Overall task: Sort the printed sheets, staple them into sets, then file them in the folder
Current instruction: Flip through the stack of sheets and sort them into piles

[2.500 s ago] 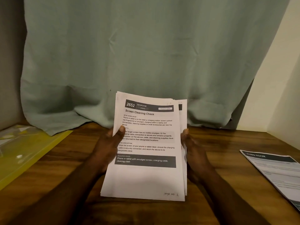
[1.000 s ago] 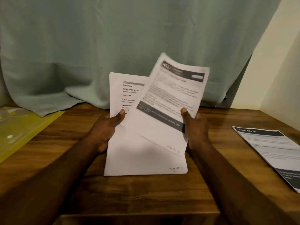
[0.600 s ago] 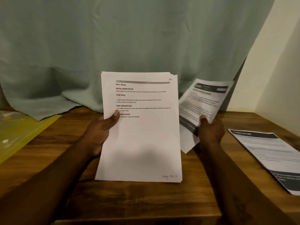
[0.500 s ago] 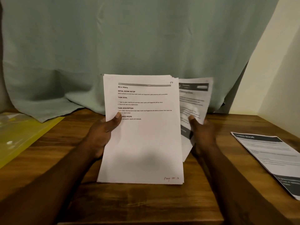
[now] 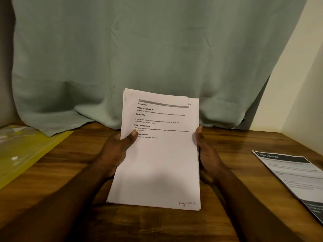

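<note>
I hold a stack of printed sheets (image 5: 157, 163) upright over the wooden table (image 5: 70, 172). Its top page reads "Mirror Wiping" and is hand-marked "Page No: 3". My left hand (image 5: 115, 151) grips the stack's left edge with the thumb across the page. My right hand (image 5: 208, 154) holds the right edge, its fingers hidden behind the paper. One printed sheet headed "Living Room" (image 5: 295, 175) lies flat on the table at the right. A yellow plastic folder (image 5: 26, 151) lies at the table's left edge.
A grey-green curtain (image 5: 139, 58) hangs behind the table and drapes onto its back edge. A cream wall (image 5: 297, 93) closes the right side. Bare wood shows between the stack and the "Living Room" sheet.
My right hand pulled the dark-headed "Screen Cleaning Check" sheet off the front, swung it right, then slid it behind the stack. The "Mirror Wiping" page now faces me, and both hands hold the stack.
</note>
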